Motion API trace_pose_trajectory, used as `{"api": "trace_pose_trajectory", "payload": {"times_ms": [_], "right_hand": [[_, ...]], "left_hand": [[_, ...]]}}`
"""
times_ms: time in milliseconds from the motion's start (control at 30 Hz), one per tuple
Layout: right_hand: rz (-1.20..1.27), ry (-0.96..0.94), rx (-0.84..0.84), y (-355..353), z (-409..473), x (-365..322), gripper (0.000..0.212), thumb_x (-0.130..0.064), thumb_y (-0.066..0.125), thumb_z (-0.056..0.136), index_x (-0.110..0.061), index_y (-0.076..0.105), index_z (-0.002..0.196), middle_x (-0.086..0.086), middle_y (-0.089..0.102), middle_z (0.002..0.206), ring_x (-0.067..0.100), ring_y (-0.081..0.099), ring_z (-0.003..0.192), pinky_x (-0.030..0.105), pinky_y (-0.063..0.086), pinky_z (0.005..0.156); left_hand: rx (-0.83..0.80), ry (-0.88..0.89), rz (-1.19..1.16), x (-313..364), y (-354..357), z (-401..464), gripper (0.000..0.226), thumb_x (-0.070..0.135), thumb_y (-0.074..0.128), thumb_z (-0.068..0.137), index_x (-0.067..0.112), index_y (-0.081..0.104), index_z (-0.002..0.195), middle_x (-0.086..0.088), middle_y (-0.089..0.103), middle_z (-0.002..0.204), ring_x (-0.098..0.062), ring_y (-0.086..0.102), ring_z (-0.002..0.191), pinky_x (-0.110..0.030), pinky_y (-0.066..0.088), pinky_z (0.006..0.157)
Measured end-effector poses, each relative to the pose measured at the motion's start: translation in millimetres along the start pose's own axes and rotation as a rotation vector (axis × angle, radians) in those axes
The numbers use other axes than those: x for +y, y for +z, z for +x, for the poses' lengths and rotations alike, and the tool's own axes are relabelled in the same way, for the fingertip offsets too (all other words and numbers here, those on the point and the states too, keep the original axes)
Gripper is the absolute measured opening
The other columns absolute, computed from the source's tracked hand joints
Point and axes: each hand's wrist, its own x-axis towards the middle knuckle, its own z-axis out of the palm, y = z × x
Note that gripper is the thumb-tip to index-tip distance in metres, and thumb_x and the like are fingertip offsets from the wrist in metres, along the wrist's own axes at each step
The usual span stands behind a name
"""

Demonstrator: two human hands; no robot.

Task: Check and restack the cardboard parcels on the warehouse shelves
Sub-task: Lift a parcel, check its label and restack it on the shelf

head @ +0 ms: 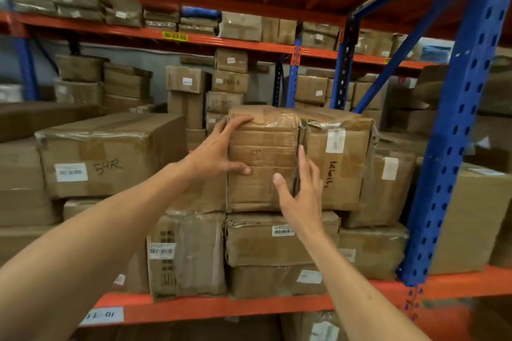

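Dim warm light; soft blur; wide-angle bending at edges.

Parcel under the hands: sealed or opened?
Sealed, as far as visible. The parcel shows tape across its top edge and closed front flaps; the left hand grips its left corner. Its back and underside are hidden.
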Motion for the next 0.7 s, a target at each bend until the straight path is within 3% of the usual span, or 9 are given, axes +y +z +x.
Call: {"api": "trace_pose_trajectory", "payload": {"times_ms": [133,267,400,533,633,700], "right_hand": [[0.005,-0.057,-0.023,8.4,-6.2,-0.2,0.076,-0.051,0.06,0.1,-0.061,0.012,0.157,-0.025,0.012,0.165,0.008,0.015,0.149,0.038,0.02,0.114],[0.104,-0.012,0.012,-0.3,0.5,1.7,0.073,-0.042,0.063,0.101,-0.05,0.022,0.16,-0.02,0.026,0.16,0.001,0.023,0.144,0.038,0.028,0.117],[0.264,0.024,0.095,11.1,5.8,-20.3,0.073,-0.03,0.066,0.1,-0.049,0.027,0.159,-0.017,0.03,0.162,0.0,0.019,0.146,0.034,0.022,0.113],[0.335,-0.003,0.144,28.7,1.6,-25.5,0.065,-0.035,0.063,0.097,-0.047,0.038,0.156,-0.02,0.037,0.154,0.002,0.027,0.145,0.037,0.03,0.119],[0.392,-0.07,0.121,41.6,-7.8,-30.7,0.063,-0.036,0.064,0.095,-0.06,0.039,0.147,-0.019,0.037,0.14,0.001,0.036,0.137,0.028,0.038,0.115],[0.394,-0.063,0.103,47.5,-6.0,-36.3,0.068,-0.043,0.066,0.093,-0.07,0.031,0.145,-0.016,0.027,0.137,0.01,0.035,0.137,0.037,0.041,0.116]], "left_hand": [[-0.002,0.016,0.028,-0.2,-1.9,0.0,0.109,0.036,0.091,0.071,0.051,0.017,0.149,-0.005,0.019,0.158,-0.023,0.032,0.14,-0.053,0.037,0.116],[-0.032,0.068,0.057,2.9,-6.2,9.0,0.107,0.032,0.09,0.073,0.043,0.017,0.151,-0.002,0.027,0.155,-0.021,0.038,0.137,-0.048,0.041,0.112],[-0.033,0.048,0.054,19.5,-19.9,26.9,0.097,0.02,0.086,0.078,0.04,0.023,0.149,0.0,0.043,0.144,-0.019,0.048,0.13,-0.045,0.049,0.105],[-0.031,-0.003,-0.023,11.6,-39.4,14.1,0.09,0.014,0.084,0.08,0.041,0.029,0.146,0.015,0.046,0.131,-0.005,0.054,0.117,-0.039,0.055,0.099],[-0.003,-0.044,-0.096,-3.4,-47.2,-11.5,0.092,0.014,0.085,0.078,0.045,0.031,0.146,0.011,0.045,0.138,-0.012,0.053,0.124,-0.046,0.056,0.099],[-0.006,-0.018,-0.034,-2.5,-41.5,-23.0,0.098,0.021,0.086,0.077,0.048,0.026,0.15,0.008,0.037,0.148,-0.015,0.046,0.132,-0.043,0.051,0.105]]}}
